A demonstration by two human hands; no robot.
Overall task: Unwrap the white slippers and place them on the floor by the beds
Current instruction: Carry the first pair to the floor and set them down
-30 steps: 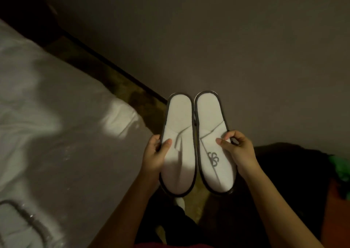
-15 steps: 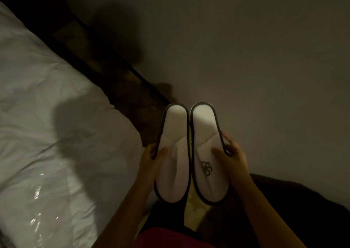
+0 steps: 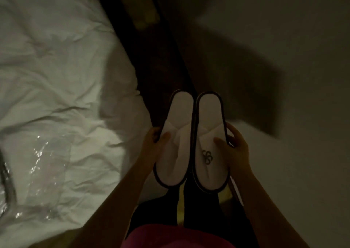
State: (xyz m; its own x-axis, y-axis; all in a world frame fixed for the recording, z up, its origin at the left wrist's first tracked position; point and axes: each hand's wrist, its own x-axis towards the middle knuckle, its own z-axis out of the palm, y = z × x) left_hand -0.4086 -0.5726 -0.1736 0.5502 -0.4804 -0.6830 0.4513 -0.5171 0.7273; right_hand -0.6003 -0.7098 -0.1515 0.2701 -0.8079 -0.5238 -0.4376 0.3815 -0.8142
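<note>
1. Head view: the room is dim. Two white slippers with dark edging are held up side by side in front of the person, soles away from the camera, above the dark strip of floor between the bed and the wall.
2. The left slipper is gripped at its outer edge by the left hand, the thumb lying across the folded strap and the fingers hidden behind the sole.
3. The right slipper is gripped the same way by the right hand, thumb on the strap, fingers wrapped around the outer rim. A dark looping logo shows on its strap.
4. The two slippers touch, or nearly touch, along their inner edges; both point away from the person.
5. The bed fills the left side, covered in a rumpled white sheet. A clear plastic wrapper lies flat on the sheet, well apart from the slippers, catching glints of light.
6. A plain wall fills the right side, with a broad shadow falling across it.
7. Below the forearms, dark trousers and a band of pink clothing are visible.
</note>
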